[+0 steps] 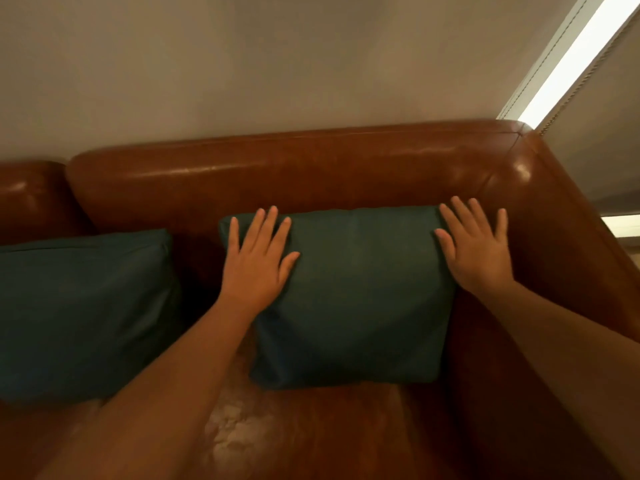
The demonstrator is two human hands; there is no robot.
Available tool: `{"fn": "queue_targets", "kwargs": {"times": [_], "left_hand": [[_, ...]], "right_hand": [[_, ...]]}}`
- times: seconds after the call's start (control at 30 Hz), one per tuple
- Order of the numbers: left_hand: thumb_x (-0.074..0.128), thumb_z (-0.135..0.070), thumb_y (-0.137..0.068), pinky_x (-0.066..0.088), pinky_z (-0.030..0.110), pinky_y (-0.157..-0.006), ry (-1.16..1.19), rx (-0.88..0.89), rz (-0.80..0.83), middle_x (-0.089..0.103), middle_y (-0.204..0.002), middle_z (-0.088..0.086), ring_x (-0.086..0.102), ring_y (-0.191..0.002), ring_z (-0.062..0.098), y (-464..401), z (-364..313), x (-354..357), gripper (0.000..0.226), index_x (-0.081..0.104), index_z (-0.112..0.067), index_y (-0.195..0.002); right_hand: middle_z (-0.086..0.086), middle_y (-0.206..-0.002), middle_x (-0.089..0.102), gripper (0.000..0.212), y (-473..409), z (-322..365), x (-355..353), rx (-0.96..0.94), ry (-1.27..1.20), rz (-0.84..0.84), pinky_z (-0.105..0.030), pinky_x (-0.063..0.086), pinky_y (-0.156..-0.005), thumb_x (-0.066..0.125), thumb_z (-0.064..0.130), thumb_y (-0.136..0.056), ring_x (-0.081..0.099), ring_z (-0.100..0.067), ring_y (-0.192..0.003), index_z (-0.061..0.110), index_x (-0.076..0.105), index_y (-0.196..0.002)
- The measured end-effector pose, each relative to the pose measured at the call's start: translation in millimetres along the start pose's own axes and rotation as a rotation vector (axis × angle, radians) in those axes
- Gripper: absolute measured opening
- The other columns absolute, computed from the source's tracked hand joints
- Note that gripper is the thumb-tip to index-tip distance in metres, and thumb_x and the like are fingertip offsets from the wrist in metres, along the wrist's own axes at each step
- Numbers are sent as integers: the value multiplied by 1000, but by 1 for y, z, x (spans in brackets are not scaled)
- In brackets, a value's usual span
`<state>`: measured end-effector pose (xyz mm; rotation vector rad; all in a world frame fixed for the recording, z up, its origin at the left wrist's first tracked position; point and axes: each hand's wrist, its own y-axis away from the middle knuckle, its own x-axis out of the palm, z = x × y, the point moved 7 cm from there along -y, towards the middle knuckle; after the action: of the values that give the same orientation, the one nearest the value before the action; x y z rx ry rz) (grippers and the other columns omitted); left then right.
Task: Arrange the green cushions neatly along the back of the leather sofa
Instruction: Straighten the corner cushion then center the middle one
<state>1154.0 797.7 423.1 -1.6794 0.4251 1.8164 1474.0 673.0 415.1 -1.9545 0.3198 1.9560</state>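
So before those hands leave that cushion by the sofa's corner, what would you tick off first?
1. Right cushion upright against the sofa back: ok.
2. Left hand flat on its upper left part, fingers straight: ok.
3. Right hand flat at its upper right edge, beside the armrest: ok.
4. Left cushion leaning on the back: ok, though partly out of frame.
5. Even line: not ok; the left cushion's top sits lower, with a gap between.
6. More cushions elsewhere: cannot tell.

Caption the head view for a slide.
Both hands, left and right, press a green cushion flat against the leather sofa back.
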Motion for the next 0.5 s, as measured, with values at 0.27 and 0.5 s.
{"fn": "queue_targets", "kwargs": {"times": [0.27, 0.5], "left_hand": [[24, -47, -95, 6, 54, -114, -48, -248, -21, 19, -156, 14, 14, -145, 29, 27, 113, -49, 61, 33, -15, -146], [19, -52, -94, -1, 46, -116, -36, -334, 30, 22, -156, 11, 15, -145, 26, 86, 209, -82, 65, 36, -14, -145]], "right_hand": [[-3, -160, 12, 71, -24, 4, -44, 116, -119, 83, -53, -4, -116, 3, 60, -94, -2, -21, -148, 21, 17, -151], [-2, -158, 19, 60, -16, 184, -87, -260, -311, -4, -46, 1, -117, 23, 44, -94, 4, -21, -147, 21, 27, -149]]}}
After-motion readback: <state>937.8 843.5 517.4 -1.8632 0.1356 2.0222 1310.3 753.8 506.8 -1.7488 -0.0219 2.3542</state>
